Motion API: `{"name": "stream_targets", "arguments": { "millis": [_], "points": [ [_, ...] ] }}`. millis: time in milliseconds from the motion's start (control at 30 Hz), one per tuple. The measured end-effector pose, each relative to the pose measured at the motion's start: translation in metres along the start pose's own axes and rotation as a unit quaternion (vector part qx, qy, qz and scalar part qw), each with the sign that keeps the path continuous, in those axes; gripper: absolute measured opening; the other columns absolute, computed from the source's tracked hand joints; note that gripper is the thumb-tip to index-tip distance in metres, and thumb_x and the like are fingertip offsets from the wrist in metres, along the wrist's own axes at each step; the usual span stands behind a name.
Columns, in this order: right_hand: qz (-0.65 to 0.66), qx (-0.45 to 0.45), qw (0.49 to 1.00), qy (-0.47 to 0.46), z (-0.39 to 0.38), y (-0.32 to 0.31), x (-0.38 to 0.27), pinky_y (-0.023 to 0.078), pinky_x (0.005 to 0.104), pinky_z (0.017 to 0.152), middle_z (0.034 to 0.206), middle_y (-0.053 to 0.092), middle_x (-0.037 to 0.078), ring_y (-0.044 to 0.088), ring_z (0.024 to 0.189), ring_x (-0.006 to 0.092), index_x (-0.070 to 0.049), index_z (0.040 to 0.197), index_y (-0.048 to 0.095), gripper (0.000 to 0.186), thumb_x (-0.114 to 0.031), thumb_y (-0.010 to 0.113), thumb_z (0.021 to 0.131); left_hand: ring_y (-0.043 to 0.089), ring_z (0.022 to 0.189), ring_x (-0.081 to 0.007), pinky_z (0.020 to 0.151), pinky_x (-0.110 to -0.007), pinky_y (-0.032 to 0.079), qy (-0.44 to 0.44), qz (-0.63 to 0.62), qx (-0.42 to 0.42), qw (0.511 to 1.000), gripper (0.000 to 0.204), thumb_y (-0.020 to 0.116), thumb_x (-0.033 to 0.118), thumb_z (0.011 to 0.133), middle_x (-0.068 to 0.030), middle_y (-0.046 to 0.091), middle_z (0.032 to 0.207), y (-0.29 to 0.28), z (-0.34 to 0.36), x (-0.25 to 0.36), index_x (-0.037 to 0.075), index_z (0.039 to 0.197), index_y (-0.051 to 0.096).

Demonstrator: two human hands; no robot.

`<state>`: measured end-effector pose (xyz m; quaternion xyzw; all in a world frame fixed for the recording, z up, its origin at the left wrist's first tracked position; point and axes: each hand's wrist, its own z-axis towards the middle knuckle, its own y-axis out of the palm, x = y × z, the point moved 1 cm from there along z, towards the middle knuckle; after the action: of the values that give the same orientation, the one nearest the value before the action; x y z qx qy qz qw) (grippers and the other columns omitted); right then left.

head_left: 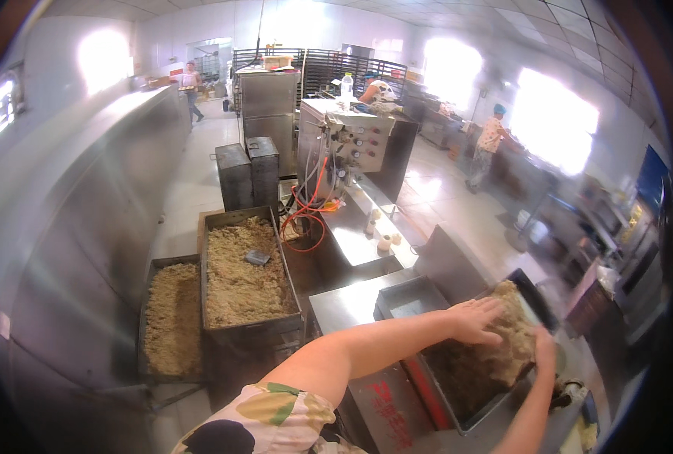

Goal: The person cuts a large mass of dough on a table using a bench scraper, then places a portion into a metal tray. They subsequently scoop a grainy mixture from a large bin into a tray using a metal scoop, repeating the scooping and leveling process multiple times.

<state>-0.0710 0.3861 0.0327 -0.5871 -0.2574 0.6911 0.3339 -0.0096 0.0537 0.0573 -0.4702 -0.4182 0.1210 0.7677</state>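
A pale, crumbly, dough-like mass (514, 340) lies heaped toward the far right end of a dark rectangular metal tray (495, 406). My left hand (476, 320) reaches across from the left, fingers stretched out and flat against the upper left of the mass. At the tray's right side, my right hand (544, 352) touches the edge of the mass; its fingers are partly hidden and blurred. Darker, thinner material shows over the near part of the tray bottom. Beyond the heap, a black-edged panel or tray end (534, 299) stands tilted.
To the left stand a large bin (295, 318) and a lower bin (149, 303), both filled with crumbly mixture. A grey metal pan (412, 296) adjoins my tray. Ahead is a control cabinet (363, 140) with orange hose (323, 234). Several people are farther off.
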Motion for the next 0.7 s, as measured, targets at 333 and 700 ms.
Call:
{"name": "stream_targets", "arguments": {
  "millis": [333, 700],
  "points": [
    [-0.082, 0.040, 0.994, -0.061, -0.069, 0.006, -0.053, 0.042, 0.0429, 0.097, 0.122, 0.059, 0.028, 0.056, 0.114, 0.0403, 0.005, 0.120, 0.059, 0.054, -0.041, 0.052, 0.094, 0.024, 0.144, -0.0359, 0.117, -0.040, 0.021, 0.042, -0.041, 0.035, 0.998, 0.091, 0.047, 0.066, 0.089, -0.0246, 0.027, 0.153, 0.003, 0.012, 0.002, 0.000, 0.149, 0.027],
    [-0.244, -0.185, 0.931, -0.201, -0.184, 0.052, -0.158, 0.029, 0.0393, 0.113, 0.139, 0.044, 0.028, 0.036, 0.135, 0.0383, 0.012, 0.136, 0.039, 0.080, -0.056, 0.044, 0.094, 0.037, 0.135, -0.0353, 0.111, -0.039, 0.032, 0.020, -0.046, 0.073, 0.996, 0.081, 0.053, 0.060, 0.089, -0.0208, 0.033, 0.148, 0.005, 0.008, -0.014, 0.007, 0.148, 0.034]
  ]
}}
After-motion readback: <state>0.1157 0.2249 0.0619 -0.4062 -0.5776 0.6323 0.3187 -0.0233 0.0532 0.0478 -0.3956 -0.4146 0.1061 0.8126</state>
